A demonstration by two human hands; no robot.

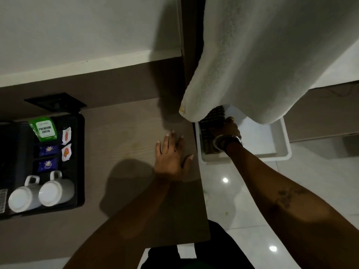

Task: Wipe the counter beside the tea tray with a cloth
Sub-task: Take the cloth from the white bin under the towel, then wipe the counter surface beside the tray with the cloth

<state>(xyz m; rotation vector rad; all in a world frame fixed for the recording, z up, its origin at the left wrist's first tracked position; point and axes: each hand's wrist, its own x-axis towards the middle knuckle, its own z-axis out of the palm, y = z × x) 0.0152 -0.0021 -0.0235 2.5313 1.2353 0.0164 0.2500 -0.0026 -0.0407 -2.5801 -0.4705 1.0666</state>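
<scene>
The wooden counter runs across the middle, with the black tea tray at its left end. My left hand lies flat on the counter near its right edge, fingers spread and holding nothing. My right hand, with bangles at the wrist, reaches down past the counter's edge into a white tub. Its fingers curl around a dark ribbed cloth lying in the tub. The cloth's upper end is hidden behind a hanging white towel.
The tray holds two upturned white mugs, a green tea packet and several small sachets. A black socket panel sits on the back wall above the tray. Glossy white floor tiles lie right of the counter.
</scene>
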